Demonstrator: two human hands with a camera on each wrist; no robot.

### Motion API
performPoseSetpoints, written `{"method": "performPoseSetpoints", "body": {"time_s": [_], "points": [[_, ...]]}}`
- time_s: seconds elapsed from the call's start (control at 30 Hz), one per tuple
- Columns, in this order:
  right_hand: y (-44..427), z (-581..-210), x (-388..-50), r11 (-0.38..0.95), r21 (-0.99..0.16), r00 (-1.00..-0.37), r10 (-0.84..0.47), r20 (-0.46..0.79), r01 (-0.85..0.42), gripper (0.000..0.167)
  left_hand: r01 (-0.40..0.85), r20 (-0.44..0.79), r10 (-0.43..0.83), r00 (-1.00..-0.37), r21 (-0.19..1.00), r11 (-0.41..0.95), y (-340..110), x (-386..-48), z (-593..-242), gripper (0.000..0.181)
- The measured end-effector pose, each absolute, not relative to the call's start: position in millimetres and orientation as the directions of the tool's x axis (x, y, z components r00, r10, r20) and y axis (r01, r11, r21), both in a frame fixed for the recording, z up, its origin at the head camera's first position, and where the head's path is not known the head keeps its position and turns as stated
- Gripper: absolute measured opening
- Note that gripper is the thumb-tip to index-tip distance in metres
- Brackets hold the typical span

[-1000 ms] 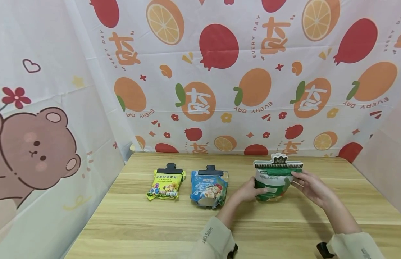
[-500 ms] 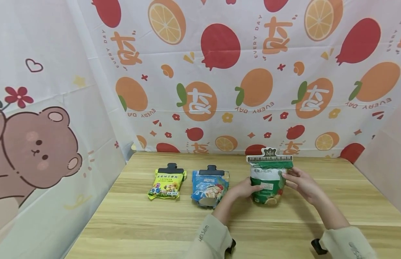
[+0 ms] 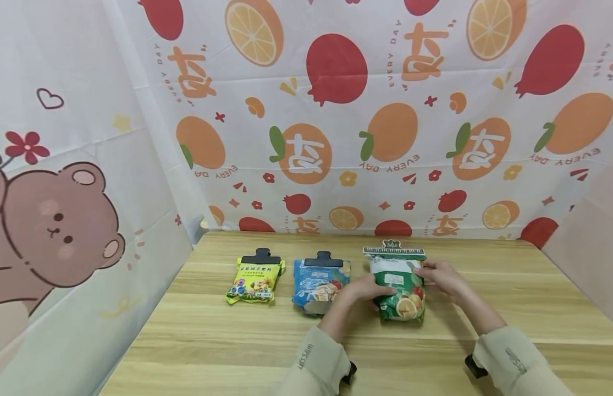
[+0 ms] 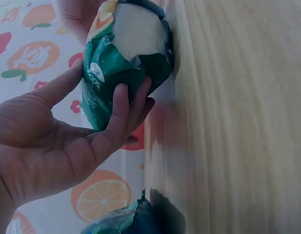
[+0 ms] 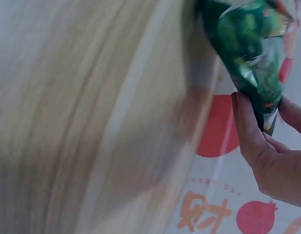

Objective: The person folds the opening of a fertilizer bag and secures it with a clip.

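A green and white food bag [image 3: 396, 291] leans back at the right of the row, its top closed by a white and black patterned bag clip [image 3: 394, 252]. My left hand [image 3: 364, 290] grips the bag's left side, thumb on the front and fingers behind. At its right edge my right hand [image 3: 442, 278] pinches the bag between thumb and fingers. In the left wrist view the bag [image 4: 111, 73] shows its underside, close to the table. The right wrist view has the bag's side edge [image 5: 260, 78] between thumb and fingers.
Left of the green bag lies a blue bag [image 3: 318, 289] with a black clip [image 3: 323, 259]. Farther left is a yellow bag [image 3: 254, 283] with another black clip [image 3: 261, 257]. All are on the wooden table [image 3: 227, 346], backed by a fruit-print cloth [image 3: 425, 82].
Both hands have carried the green bag to the left, nearer the blue bag. Its top has tipped back and its front now faces up more. The blue and yellow bags stay put.
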State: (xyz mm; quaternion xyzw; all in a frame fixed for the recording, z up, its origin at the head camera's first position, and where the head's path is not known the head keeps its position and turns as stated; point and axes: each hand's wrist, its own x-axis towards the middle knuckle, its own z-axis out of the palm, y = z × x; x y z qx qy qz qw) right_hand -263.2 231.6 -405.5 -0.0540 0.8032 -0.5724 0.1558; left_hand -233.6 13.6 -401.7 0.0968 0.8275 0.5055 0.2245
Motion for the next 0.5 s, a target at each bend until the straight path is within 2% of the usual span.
{"method": "performPoseSetpoints", "body": {"time_s": [0.2,0.5], "points": [[229,-412,-267,0.434,-0.891,-0.934,-0.249,-0.258,0.131,0.056,-0.082,-0.305,0.367,-0.879,0.854,0.513,9,-233,-400,0.035],[225,-416,-276,0.418,-0.894,-0.919,-0.265,-0.293,0.164,0.056,-0.154,-0.342,0.357,-0.869,0.873,0.463,7,-235,-399,0.042]]}}
